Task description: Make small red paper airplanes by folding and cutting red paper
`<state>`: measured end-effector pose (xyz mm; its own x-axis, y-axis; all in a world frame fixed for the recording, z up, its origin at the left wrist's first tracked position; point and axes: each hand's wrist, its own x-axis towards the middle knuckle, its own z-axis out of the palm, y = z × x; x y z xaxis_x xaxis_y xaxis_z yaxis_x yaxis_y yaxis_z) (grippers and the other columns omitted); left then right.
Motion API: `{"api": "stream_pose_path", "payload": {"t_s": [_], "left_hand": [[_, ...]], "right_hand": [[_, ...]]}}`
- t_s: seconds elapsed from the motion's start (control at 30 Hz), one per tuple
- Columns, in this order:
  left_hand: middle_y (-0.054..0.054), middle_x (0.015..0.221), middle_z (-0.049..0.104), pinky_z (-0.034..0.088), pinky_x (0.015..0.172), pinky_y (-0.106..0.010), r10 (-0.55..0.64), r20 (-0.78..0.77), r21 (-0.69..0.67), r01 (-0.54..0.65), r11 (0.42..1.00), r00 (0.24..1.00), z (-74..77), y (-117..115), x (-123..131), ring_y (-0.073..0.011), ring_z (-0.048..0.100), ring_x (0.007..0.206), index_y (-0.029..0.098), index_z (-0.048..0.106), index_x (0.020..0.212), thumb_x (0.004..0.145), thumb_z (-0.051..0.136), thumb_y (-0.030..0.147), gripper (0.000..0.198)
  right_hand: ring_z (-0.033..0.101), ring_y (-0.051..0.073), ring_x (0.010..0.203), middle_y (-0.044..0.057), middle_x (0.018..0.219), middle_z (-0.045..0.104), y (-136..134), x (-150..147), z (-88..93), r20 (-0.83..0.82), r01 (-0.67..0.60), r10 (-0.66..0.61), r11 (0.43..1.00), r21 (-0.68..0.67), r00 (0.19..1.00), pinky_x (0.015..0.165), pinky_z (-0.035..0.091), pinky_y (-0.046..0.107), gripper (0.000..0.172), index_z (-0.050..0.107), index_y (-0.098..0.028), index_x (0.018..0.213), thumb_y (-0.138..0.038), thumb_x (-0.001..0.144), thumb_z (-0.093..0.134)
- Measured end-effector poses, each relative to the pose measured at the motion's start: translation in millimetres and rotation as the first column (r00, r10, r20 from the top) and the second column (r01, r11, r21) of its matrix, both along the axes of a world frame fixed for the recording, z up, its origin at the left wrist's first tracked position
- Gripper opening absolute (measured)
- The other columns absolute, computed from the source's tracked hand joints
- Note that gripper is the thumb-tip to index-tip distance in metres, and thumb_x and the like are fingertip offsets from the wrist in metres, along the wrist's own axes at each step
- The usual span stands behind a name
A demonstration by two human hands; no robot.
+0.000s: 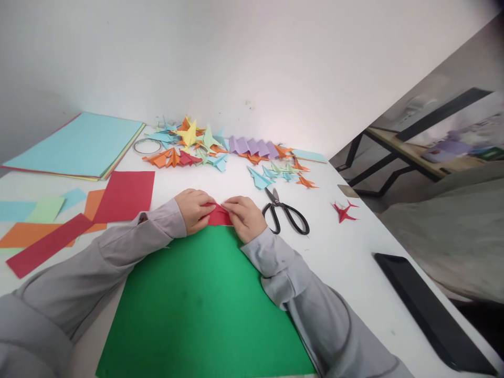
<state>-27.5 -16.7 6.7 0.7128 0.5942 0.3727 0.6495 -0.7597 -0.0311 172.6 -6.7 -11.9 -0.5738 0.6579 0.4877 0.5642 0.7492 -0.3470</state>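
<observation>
A small folded piece of red paper (219, 216) lies between my two hands, at the far edge of a large green sheet (205, 304). My left hand (193, 211) pinches its left side with fingers closed. On the right side, my right hand (244, 216) grips the paper between thumb and fingers. Parts of the red paper are hidden under the fingertips. Just right of my right hand lie black-handled scissors (284, 210), blades pointing away and slightly parted.
Folded paper figures (189, 134) pile along the wall, beside a purple pleated strip (253, 147). Large coloured sheets (79, 144) and cut red paper (128, 197) lie left. Rightward are a red folded figure (344, 212) and a black tray-like object (429, 310) near the table edge.
</observation>
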Motion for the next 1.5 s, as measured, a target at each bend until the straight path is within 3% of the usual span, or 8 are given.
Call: {"api": "stream_pose_path", "payload": {"t_s": [0.2,0.5,0.83,1.07,1.23,1.5], "left_hand": [[-0.01,0.101,0.064,0.043,0.08,-0.037,0.019,-0.04,0.054,-0.017,0.998,0.999,-0.3,-2,2,-0.0209,0.056,0.091,0.014,0.063,0.098,0.083,0.04,0.028,0.031],[-0.009,0.096,0.065,0.044,0.076,-0.035,0.015,-0.023,0.133,-0.012,0.991,1.0,-5.2,1,1,-0.0193,0.057,0.085,0.014,0.065,0.092,0.083,0.037,0.022,0.03],[-0.01,0.095,0.066,0.045,0.075,-0.037,-0.023,0.051,0.21,0.012,0.978,0.998,-15.1,5,-2,-0.0204,0.058,0.083,0.013,0.067,0.09,0.081,0.039,0.02,0.03],[-0.012,0.102,0.062,0.043,0.08,-0.039,-0.027,0.04,0.107,0.022,0.994,0.999,-12.7,0,-2,-0.0224,0.056,0.091,0.015,0.062,0.106,0.081,0.043,0.029,0.033],[-0.012,0.102,0.06,0.042,0.081,-0.04,0.018,0.02,0.068,-0.019,0.997,1.0,-10.7,-3,0,-0.0243,0.054,0.092,0.018,0.063,0.105,0.079,0.048,0.039,0.037],[-0.013,0.108,0.059,0.041,0.083,-0.041,0.107,-0.036,0.09,-0.103,0.991,0.994,-12.8,-6,3,-0.0258,0.054,0.097,0.021,0.063,0.107,0.077,0.05,0.042,0.039]], "right_hand": [[0.048,0.026,0.09,0.013,0.102,0.058,-13,-14,17.9,0.307,0.125,-0.149,0.988,0.096,0.94,0.073,0.039,0.04,0.039,0.059,-0.017,0.111,-0.042,0.084,0.045],[0.049,0.025,0.089,0.013,0.094,0.06,-25,-23,30.8,0.544,0.123,-0.203,0.976,0.18,0.814,0.074,0.029,0.04,0.04,0.063,-0.011,0.098,-0.037,0.091,0.034],[0.049,0.022,0.085,0.012,0.094,0.061,-42,1,27.1,0.531,0.188,-0.275,0.959,0.212,0.802,0.071,0.026,0.037,0.039,0.063,-0.011,0.096,-0.036,0.091,0.034],[0.049,0.022,0.08,0.011,0.082,0.061,-34,-9,24.5,0.482,0.214,-0.294,0.953,0.216,0.825,0.075,0.026,0.037,0.043,0.065,-0.011,0.085,-0.038,0.091,0.032],[0.049,0.022,0.085,0.01,0.09,0.06,-30,-15,26.4,0.47,0.191,-0.271,0.959,0.211,0.84,0.075,0.027,0.036,0.039,0.061,-0.015,0.101,-0.041,0.09,0.033],[0.051,0.022,0.088,0.011,0.093,0.061,-36,-15,25.2,0.496,0.221,-0.286,0.957,0.185,0.82,0.078,0.029,0.037,0.037,0.063,-0.013,0.091,-0.035,0.091,0.032]]}}
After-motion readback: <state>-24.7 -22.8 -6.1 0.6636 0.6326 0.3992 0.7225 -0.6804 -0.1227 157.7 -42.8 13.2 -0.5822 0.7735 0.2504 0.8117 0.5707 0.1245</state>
